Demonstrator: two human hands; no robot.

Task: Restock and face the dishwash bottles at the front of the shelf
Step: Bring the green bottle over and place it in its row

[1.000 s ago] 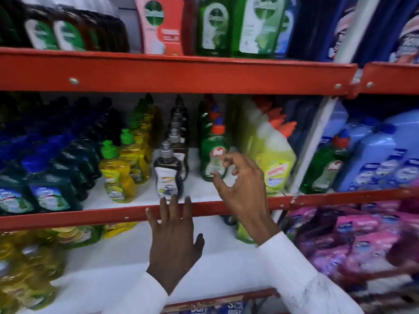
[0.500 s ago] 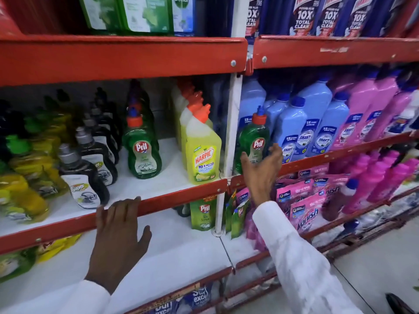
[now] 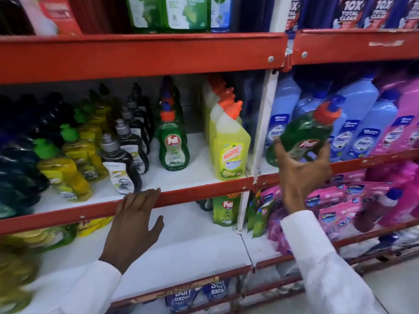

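My right hand (image 3: pixel 302 177) grips a green Pril dishwash bottle (image 3: pixel 306 134) with an orange cap, tilted to the right in the air in front of the right shelf bay. My left hand (image 3: pixel 136 220) rests flat, fingers apart, on the red front edge of the middle shelf (image 3: pixel 204 192). On that shelf stands a row of green Pril bottles (image 3: pixel 173 143), set back from the edge. To their left run rows of dark bottles with grey caps (image 3: pixel 120 164) and yellow bottles with green caps (image 3: pixel 65 171). Yellow Harpic bottles (image 3: pixel 229 150) stand to the right of the Pril row.
A white upright post (image 3: pixel 260 132) divides the bays. Blue bottles (image 3: pixel 362 128) and pink bottles (image 3: pixel 405 123) fill the right bay. Green Pril pouches (image 3: pixel 226 210) and pink pouches (image 3: pixel 333 200) sit on the lower shelf. The upper red shelf (image 3: pixel 140 55) overhangs the bottles.
My right hand has lifted the green Pril bottle off the right bay's shelf and tilted it. My left hand has shifted to the right along the shelf edge.
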